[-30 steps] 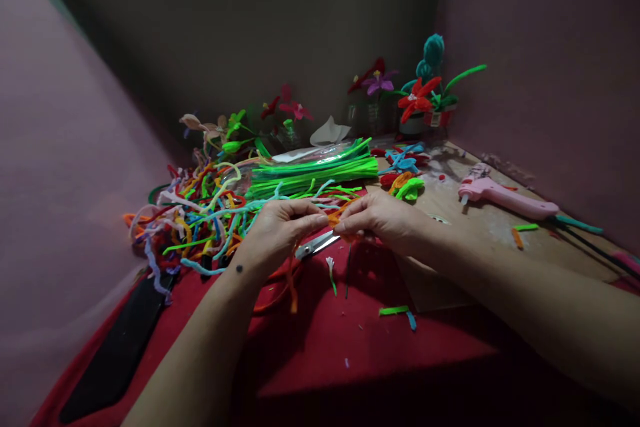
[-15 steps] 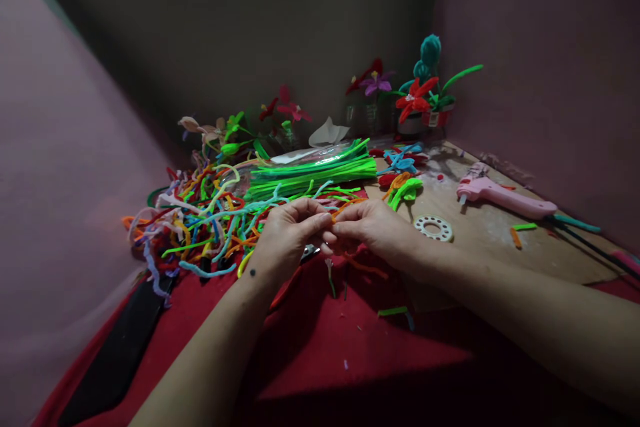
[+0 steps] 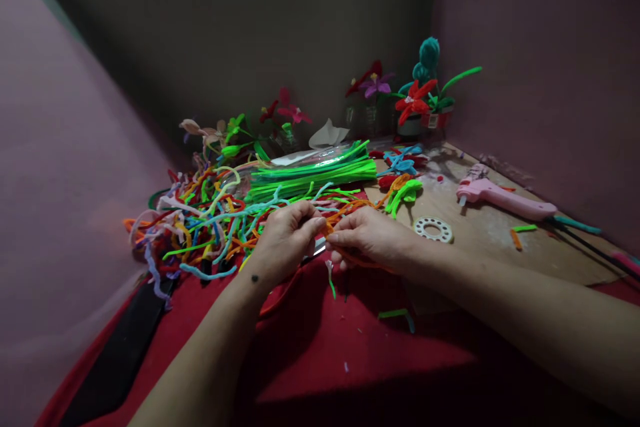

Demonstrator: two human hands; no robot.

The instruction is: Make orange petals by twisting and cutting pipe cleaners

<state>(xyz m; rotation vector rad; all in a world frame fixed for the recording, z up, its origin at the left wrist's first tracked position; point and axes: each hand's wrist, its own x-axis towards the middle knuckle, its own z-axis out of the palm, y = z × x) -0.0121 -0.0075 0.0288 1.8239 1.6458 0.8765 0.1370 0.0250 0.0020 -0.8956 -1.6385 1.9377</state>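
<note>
Between my fingertips, over the front edge of the pile, is an orange pipe cleaner [image 3: 327,229]. My left hand [image 3: 289,232] is closed in a pinch at its left end. Thumb and fingers of my right hand [image 3: 361,235] pinch it from the other side, and an orange length trails under that palm. Just below the hands lie scissors [image 3: 316,249], partly hidden by my left hand, with a red handle on the red cloth [image 3: 320,360]. A short white-and-green piece [image 3: 331,280] rests on the cloth in front.
Tangled coloured pipe cleaners [image 3: 200,227] spread at left. A bag of green pipe cleaners [image 3: 315,170] lies behind my hands. On the cardboard [image 3: 480,247] at right are a pink glue gun [image 3: 505,197] and a white ring with holes [image 3: 433,229]. Pipe-cleaner flowers [image 3: 415,100] stand at the back.
My hands have drawn slightly apart, showing more of the orange pipe cleaner between them. More of the scissors' blades shows below.
</note>
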